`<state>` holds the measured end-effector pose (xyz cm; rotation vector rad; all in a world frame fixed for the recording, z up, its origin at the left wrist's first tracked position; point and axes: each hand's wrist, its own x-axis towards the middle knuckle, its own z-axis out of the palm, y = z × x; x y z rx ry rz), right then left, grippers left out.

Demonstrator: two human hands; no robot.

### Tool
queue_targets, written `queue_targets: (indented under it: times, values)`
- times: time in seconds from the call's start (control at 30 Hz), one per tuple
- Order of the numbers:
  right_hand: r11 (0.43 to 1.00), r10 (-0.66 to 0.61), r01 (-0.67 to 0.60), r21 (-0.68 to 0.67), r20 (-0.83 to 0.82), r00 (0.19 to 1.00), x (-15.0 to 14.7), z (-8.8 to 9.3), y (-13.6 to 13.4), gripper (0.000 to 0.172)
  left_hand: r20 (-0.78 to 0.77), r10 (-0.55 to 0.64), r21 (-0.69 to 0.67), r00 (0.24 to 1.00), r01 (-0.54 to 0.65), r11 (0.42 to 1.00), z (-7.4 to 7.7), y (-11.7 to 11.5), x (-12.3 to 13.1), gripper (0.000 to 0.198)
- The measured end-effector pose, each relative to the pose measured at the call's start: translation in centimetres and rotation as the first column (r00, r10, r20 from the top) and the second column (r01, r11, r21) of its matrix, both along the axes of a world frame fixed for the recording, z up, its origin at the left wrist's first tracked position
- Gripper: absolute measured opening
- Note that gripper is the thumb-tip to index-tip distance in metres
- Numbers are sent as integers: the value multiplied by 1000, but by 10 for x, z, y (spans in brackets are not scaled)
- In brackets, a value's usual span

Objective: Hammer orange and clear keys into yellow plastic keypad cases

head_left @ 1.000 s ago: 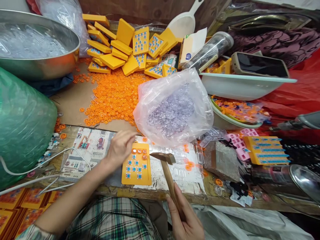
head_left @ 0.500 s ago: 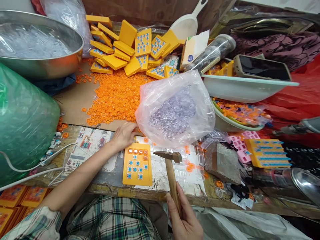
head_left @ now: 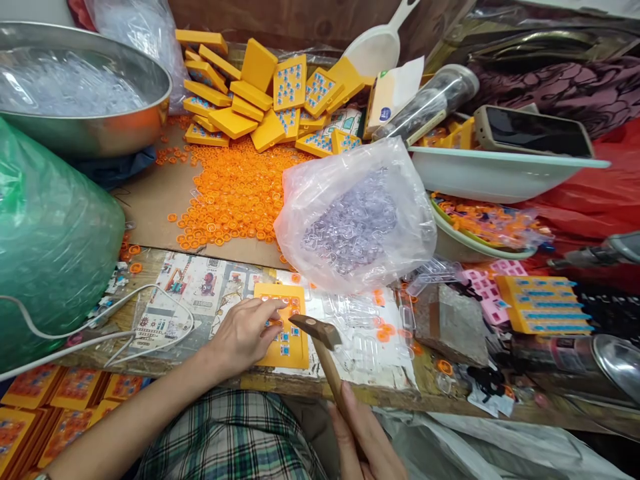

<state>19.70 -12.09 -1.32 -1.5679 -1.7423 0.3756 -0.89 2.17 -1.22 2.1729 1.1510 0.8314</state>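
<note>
A yellow plastic board [head_left: 295, 347] with small blue pegs and orange rings lies near the front edge of the workbench. My left hand [head_left: 243, 333] rests on its left half, fingers bent and pressed down on it. My right hand [head_left: 364, 441] grips the wooden handle of a small hammer [head_left: 320, 347], whose head hangs just over the board's right side. A clear bag of transparent parts [head_left: 355, 213] sits right behind the board. A wide heap of loose orange rings [head_left: 235, 193] lies further back.
Stacked yellow boards [head_left: 265, 93] pile up at the back. A steel bowl of clear parts [head_left: 75, 87] and a green bag [head_left: 50, 240] stand at left. A white basin [head_left: 500, 173] holds a phone [head_left: 533, 130]. At right lie a stone block [head_left: 450, 320] and another yellow tray [head_left: 545, 303].
My left hand came back from beside the clear bag and settled onto the board. The hammer head swung left and lower, to just above the board.
</note>
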Motion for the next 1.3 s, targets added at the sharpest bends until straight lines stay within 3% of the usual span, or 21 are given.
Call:
queue_targets:
  times: [0.13, 0.33, 0.5, 0.6, 0.67, 0.73, 0.8, 0.87, 1.07, 1.3]
  values:
    - [987, 65, -58, -147, 43, 997, 0, 9, 6, 56, 33, 17, 11, 999, -17, 1000, -4, -3, 2, 35]
    - [998, -4, 1, -63, -36, 999, -1, 13, 6, 60, 66, 48, 23, 997, -50, 998, -6, -3, 2, 33]
    - [986, 53, -48, -161, 27, 998, 3, 6, 2, 55, 16, 52, -40, 999, -52, 998, -9, -5, 3, 35]
    - [981, 41, -41, -188, -4, 999, 5, 0, 0, 49, 90, 25, -98, 996, -16, 995, -7, -2, 0, 36]
    - [978, -40, 23, -209, -77, 996, 5, -4, -1, 44, 133, 53, -83, 990, -42, 996, -3, 9, -8, 29]
    - [960, -183, 146, -241, -140, 973, 4, -7, -1, 42, 110, 190, 14, 976, -193, 981, 0, 30, -21, 18]
    - [919, -327, 269, -290, -176, 928, 3, -8, 0, 45, 8, 383, 132, 924, -381, 915, 1, 56, -36, 19]
    - [877, -415, 333, -348, -197, 888, 3, -7, 1, 49, -122, 488, 168, 864, -467, 868, 0, 80, -48, 20]
    - [828, -496, 365, -426, -251, 831, 1, -6, 0, 52, -208, 482, 107, 851, -470, 876, -7, 114, -64, 18]
    - [840, -490, 345, -420, -310, 815, 2, -6, -5, 54, -199, 426, 17, 883, -432, 902, -4, 110, -70, 17]
